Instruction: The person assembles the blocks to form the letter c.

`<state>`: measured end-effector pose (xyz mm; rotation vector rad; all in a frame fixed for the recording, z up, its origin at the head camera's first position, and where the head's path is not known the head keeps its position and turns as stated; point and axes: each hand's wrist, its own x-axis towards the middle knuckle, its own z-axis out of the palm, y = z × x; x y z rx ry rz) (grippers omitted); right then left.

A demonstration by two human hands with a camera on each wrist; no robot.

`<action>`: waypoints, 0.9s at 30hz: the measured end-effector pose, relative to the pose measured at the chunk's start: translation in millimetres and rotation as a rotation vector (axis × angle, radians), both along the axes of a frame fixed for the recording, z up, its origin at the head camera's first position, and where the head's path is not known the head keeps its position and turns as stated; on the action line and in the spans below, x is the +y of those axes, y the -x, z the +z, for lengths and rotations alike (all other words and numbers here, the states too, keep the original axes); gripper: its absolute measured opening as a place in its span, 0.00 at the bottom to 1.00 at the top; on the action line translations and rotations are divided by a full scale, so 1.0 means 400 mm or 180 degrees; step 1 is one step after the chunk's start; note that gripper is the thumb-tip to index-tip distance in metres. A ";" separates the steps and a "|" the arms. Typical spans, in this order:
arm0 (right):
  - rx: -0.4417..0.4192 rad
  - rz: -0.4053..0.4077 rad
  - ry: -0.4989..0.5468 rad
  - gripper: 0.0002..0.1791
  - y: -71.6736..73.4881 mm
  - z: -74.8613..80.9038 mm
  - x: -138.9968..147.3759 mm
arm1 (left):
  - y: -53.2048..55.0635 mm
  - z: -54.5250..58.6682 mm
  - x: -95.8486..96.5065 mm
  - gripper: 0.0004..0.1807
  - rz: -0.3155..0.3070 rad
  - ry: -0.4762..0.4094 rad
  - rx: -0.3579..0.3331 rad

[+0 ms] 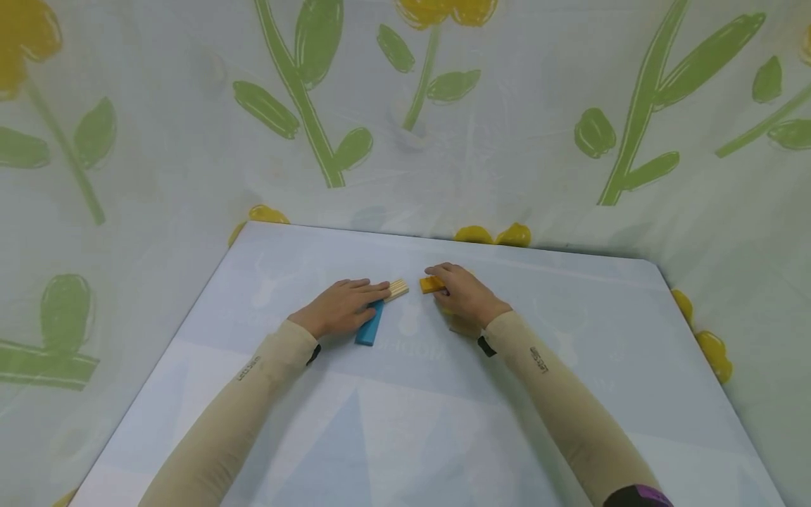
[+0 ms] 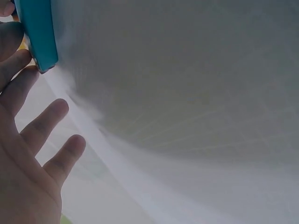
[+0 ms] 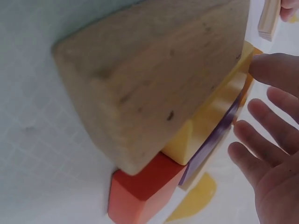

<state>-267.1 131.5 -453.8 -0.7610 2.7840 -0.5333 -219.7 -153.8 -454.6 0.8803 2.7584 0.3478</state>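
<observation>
Small dark print point(image 1: 538, 360) stands on the right sleeve point(image 1: 579, 412), towards its far end; it seems to begin "Let", the rest too small to read surely. The left sleeve point(image 1: 222, 422) carries similar small lettering point(image 1: 248, 367), unreadable here. Pale, blurred letters point(image 1: 412, 350) show on the table point(image 1: 443, 451) between the sleeves, too faint to make out.
</observation>
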 end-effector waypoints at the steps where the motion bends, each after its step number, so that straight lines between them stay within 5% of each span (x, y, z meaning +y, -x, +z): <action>1: 0.0016 0.0016 -0.0006 0.30 0.001 -0.002 -0.001 | 0.000 0.000 0.000 0.29 -0.0002 -0.0005 0.0005; 27: 0.0046 0.0168 -0.0215 0.22 0.030 0.003 -0.014 | 0.000 0.013 -0.005 0.28 -0.0084 -0.0026 -0.0047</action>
